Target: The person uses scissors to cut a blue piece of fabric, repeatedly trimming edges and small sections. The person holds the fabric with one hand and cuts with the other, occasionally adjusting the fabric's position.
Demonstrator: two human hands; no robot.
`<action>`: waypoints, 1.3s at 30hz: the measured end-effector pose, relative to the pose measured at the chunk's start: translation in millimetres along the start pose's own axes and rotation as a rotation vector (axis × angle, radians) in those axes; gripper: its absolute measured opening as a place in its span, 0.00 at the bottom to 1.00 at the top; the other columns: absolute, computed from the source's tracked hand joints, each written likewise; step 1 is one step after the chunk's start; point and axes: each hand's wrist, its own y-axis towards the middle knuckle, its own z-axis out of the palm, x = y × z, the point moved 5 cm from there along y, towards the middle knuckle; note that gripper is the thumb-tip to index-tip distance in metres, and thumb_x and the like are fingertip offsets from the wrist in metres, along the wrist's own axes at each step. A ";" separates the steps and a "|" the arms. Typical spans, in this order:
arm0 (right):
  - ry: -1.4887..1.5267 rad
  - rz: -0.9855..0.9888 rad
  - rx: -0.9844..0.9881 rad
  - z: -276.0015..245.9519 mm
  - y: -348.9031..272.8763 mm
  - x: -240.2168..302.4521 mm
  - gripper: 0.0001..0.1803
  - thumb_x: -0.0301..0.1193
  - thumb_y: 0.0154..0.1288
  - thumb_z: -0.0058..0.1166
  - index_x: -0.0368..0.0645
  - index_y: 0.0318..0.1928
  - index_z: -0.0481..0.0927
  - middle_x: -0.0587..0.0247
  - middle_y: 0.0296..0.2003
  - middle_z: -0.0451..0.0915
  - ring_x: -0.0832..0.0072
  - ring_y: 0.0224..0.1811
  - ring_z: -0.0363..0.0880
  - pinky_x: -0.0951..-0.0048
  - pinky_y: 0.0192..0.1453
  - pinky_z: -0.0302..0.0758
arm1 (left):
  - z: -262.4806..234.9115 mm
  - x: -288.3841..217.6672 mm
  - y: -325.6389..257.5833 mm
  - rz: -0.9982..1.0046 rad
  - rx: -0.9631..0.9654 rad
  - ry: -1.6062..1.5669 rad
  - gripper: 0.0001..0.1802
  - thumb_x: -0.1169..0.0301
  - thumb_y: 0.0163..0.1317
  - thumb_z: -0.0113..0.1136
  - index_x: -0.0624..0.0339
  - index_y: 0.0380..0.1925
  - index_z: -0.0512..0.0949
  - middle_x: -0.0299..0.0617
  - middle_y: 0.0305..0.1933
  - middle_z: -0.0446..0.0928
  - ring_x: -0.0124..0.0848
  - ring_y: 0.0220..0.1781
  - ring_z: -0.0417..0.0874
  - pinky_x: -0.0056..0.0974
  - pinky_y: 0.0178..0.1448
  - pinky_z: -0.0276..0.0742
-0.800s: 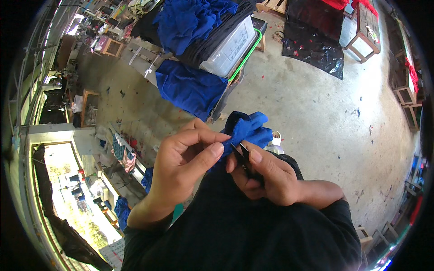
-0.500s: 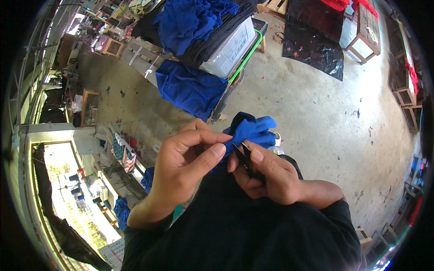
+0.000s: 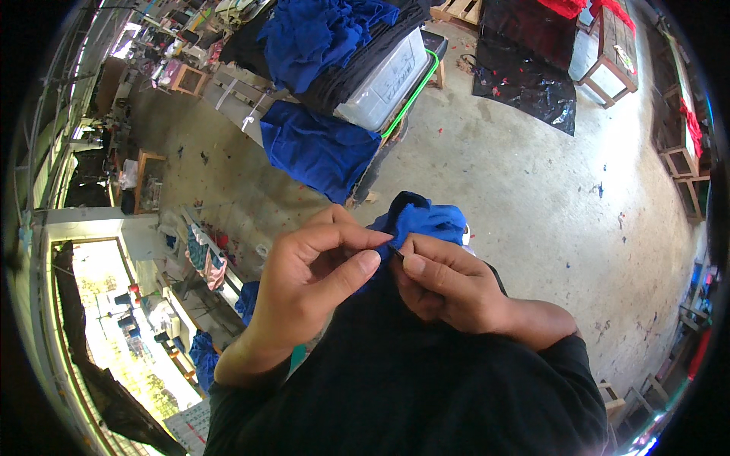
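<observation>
Head view: blue cloth [image 3: 432,220], bunched just beyond both hands, is pinched by the left hand [image 3: 306,272]; a slim dark tool [image 3: 395,251], mostly hidden, is clasped by the right hand [image 3: 456,289]. Work is judged under way; the finished share cannot be told.

A bunched blue cloth [image 3: 433,220] is held up in soft folds, darker in its far fold and brighter where it spreads to the right, while a small dark pointed tool [image 3: 395,251], mostly hidden in the grip, has its tip at the cloth's near side.
</observation>
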 end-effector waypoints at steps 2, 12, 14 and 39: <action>-0.031 -0.029 0.014 -2.9 1.1 -4.1 0.16 0.46 0.81 0.44 0.47 0.42 0.70 0.77 0.25 0.62 0.87 0.23 0.54 0.80 0.24 0.48 | -0.1 -0.5 -1.5 0.012 -0.001 0.047 0.09 0.76 0.68 0.60 0.69 0.45 0.84 0.32 0.39 0.72 0.16 0.38 0.71 0.24 0.43 0.64; -1.066 -0.693 -0.170 -27.2 17.2 47.0 0.14 0.29 0.70 0.61 0.37 0.51 0.78 0.61 0.48 0.83 0.74 0.53 0.80 0.70 0.58 0.75 | -11.9 5.8 -5.8 -0.064 -0.002 -0.158 0.09 0.77 0.64 0.63 0.69 0.43 0.83 0.33 0.39 0.72 0.19 0.39 0.72 0.26 0.44 0.65; -0.909 -0.502 -0.134 -31.0 17.0 40.5 0.11 0.26 0.69 0.62 0.37 0.49 0.80 0.62 0.45 0.83 0.77 0.50 0.80 0.72 0.56 0.75 | -7.8 0.7 -7.8 -0.105 -0.020 -0.172 0.11 0.77 0.59 0.65 0.70 0.41 0.82 0.34 0.38 0.71 0.21 0.39 0.70 0.28 0.44 0.64; -0.649 -0.531 -0.227 -31.8 11.3 25.8 0.16 0.22 0.60 0.72 0.38 0.44 0.77 0.64 0.39 0.83 0.81 0.44 0.80 0.77 0.51 0.75 | 4.0 1.2 -7.8 0.065 -0.109 0.339 0.09 0.74 0.62 0.71 0.70 0.38 0.83 0.42 0.34 0.85 0.22 0.36 0.84 0.28 0.41 0.78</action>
